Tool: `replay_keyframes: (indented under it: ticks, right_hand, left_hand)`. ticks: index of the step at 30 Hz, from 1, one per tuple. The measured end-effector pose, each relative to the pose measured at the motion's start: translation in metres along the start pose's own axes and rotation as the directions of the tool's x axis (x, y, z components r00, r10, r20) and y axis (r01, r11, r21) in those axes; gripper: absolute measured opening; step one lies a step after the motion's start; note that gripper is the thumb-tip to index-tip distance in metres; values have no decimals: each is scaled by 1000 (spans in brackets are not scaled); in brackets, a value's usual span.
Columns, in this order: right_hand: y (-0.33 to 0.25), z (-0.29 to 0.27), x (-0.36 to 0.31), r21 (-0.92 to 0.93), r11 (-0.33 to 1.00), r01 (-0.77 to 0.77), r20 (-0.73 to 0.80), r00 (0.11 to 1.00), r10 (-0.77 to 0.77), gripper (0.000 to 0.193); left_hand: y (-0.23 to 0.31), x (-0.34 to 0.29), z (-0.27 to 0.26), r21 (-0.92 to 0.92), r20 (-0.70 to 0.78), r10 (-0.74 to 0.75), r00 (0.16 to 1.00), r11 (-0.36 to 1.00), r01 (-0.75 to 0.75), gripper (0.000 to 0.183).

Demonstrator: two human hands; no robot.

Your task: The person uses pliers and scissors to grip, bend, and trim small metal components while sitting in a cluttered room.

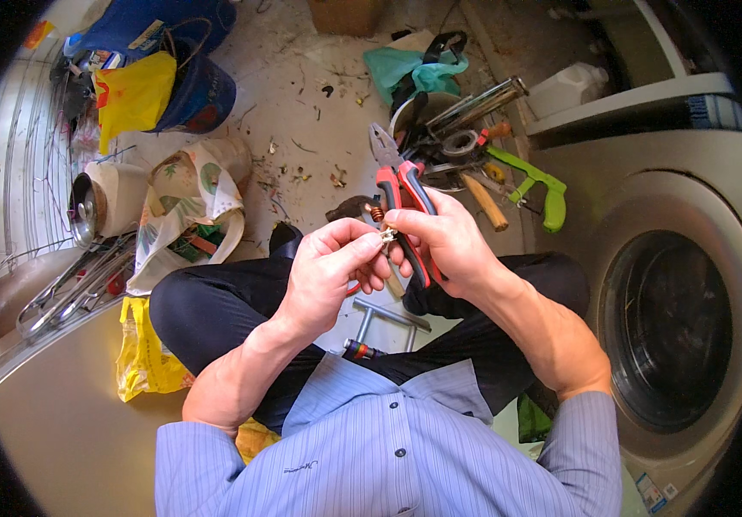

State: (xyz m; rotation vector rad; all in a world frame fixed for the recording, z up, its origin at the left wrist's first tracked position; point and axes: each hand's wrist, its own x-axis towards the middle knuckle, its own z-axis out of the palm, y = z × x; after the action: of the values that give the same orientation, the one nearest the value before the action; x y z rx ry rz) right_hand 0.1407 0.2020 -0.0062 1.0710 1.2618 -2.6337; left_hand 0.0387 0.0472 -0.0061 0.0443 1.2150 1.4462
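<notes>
My left hand [330, 269] is closed, thumb and forefinger pinching a small pale metal piece [387, 234] in front of my lap. My right hand [457, 241] wraps round a pair of pliers [385, 148] with red and black handles, jaws pointing up and away. The right thumb and fingertips also meet at the small piece, so both hands touch it. Its exact kind is too small to make out. Just beyond the fingertips shows a copper-coloured coil [376, 212]. Below the hands, between my legs, lies a grey T-shaped metal tool [388, 320].
A front-loading washing machine [585, 207] stands close on the right. Ahead right are a green-handled saw [554, 205], a wooden handle [485, 203] and a teal bag [440, 77]. Left are a patterned bag [183, 185], a blue bucket [216, 95] and metal rods [69, 289]. Scraps litter the floor [289, 112].
</notes>
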Motion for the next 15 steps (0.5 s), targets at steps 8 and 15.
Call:
replay_keyframes:
  ticks: [8, 15]
  right_hand:
    - [-9, -14, -14, -226, 970, 92, 56, 995, -82, 35]
    - [1, -14, -14, -612, 758, 226, 119, 974, -195, 28]
  left_hand:
    - [21, 2, -17, -263, -27, -56, 998, 964, 47, 18]
    - [19, -4, -31, -402, -55, -92, 994, 913, 63, 21]
